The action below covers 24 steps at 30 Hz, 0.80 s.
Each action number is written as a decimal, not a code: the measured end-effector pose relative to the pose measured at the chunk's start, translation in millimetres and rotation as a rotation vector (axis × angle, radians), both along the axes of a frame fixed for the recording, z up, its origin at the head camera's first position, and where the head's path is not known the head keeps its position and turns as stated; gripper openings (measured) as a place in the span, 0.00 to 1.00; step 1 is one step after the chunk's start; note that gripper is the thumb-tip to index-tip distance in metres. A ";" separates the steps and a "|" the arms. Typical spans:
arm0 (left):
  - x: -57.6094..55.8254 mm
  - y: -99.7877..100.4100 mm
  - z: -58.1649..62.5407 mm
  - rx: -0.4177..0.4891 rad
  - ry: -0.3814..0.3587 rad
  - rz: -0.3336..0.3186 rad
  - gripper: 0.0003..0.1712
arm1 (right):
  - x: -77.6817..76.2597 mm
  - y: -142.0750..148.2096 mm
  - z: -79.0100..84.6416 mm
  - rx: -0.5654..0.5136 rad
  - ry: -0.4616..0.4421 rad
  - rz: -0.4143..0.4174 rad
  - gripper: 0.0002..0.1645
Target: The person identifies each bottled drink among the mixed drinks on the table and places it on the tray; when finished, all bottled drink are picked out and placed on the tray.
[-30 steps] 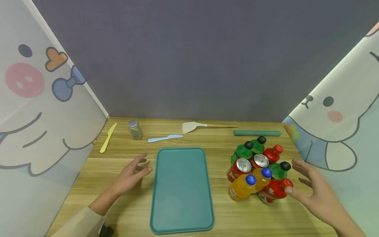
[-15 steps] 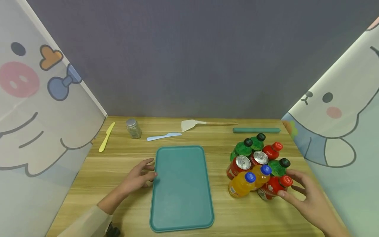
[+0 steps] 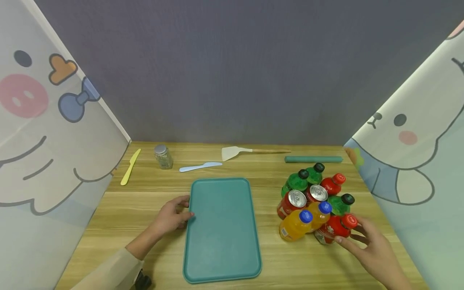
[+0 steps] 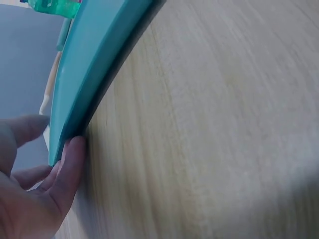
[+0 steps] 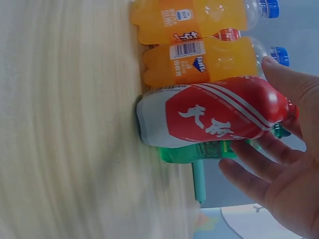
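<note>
My left hand (image 3: 173, 215) is at the left rim of a teal tray (image 3: 222, 229). In the left wrist view its thumb lies over the edge of the tray (image 4: 94, 64) and the fingers press the outer wall from below. My right hand (image 3: 373, 249) reaches round a red-capped soda bottle (image 3: 335, 228) at the front right of a drinks cluster. Seen from the right wrist, the thumb and fingers lie on opposite sides of this red-and-white bottle (image 5: 214, 112), near its shoulder; firm contact of the thumb is hard to judge.
Packed beside it stand two orange soda bottles (image 3: 295, 227), two red cans (image 3: 291, 203), green bottles (image 3: 297, 182) and another red bottle (image 3: 332, 185). Along the back lie a spatula (image 3: 232, 153), green rod (image 3: 313, 159), blue knife (image 3: 199, 167), spice jar (image 3: 164, 157) and yellow knife (image 3: 130, 167).
My left hand has moved right onto the tray's rim. My right hand has moved left and closed in round the front red bottle. The tray and drinks stay in place.
</note>
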<state>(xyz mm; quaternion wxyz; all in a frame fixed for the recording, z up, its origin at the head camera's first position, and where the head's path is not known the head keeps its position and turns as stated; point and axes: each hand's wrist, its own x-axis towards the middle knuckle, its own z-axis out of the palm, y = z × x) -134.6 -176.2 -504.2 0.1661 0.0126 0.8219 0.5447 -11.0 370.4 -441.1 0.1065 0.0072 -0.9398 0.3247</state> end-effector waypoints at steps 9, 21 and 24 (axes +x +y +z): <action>3.8 0.6 -2.8 0.015 -0.029 0.018 0.42 | 1.0 -4.2 -13.7 -0.042 -0.006 -0.044 0.44; 6.2 1.6 -0.9 0.062 -0.045 0.052 0.38 | -1.0 -7.3 -15.2 -0.061 0.044 -0.122 0.42; 6.5 1.6 -1.2 0.081 -0.051 0.054 0.37 | -1.7 -6.5 -13.9 -0.047 0.051 -0.149 0.40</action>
